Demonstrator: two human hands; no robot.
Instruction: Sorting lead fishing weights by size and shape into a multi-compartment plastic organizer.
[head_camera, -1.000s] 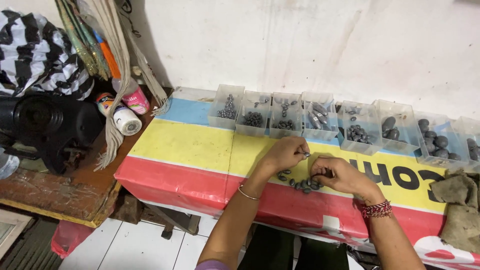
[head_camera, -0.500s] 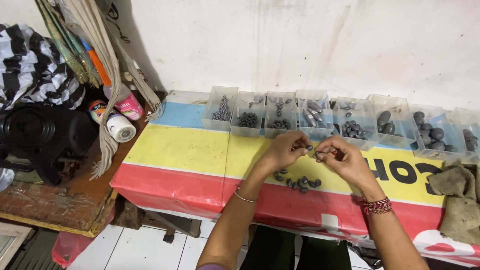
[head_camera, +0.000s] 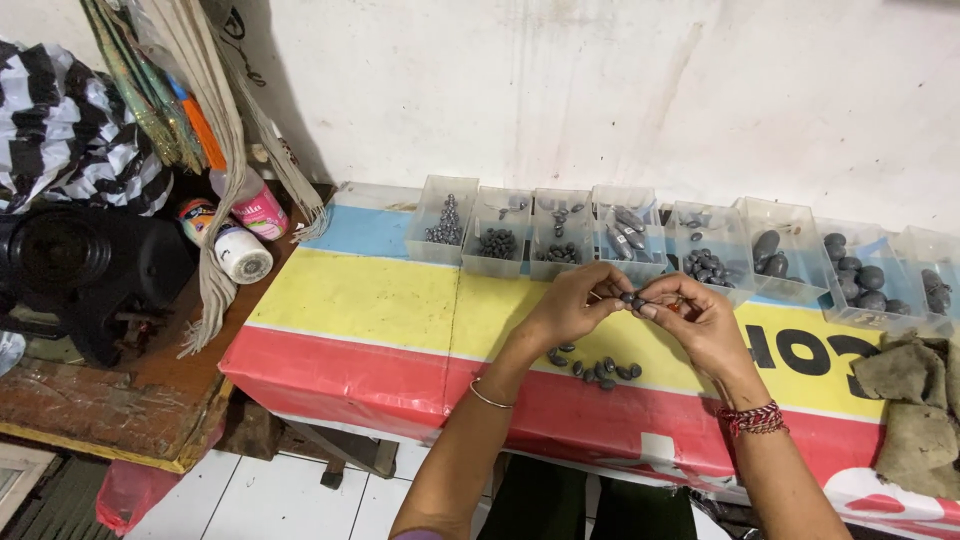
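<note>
Hands (head_camera: 640, 305) now higher above striped table (head_camera: 360, 300).

Small dark grey oval weights (head_camera: 631, 298) sit pinched in a short row between both grips, up off the surface. At six o'clock from them, a loose cluster of matching weights (head_camera: 597, 369) lies scattered on the yellow-and-red surface (head_camera: 360, 300).

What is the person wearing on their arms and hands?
Both forearms are bare, with no sleeves over them and no gloves. The left hand has a thin silver bangle round its wrist. The right hand has a bracelet of wound red threads round its wrist.
</note>
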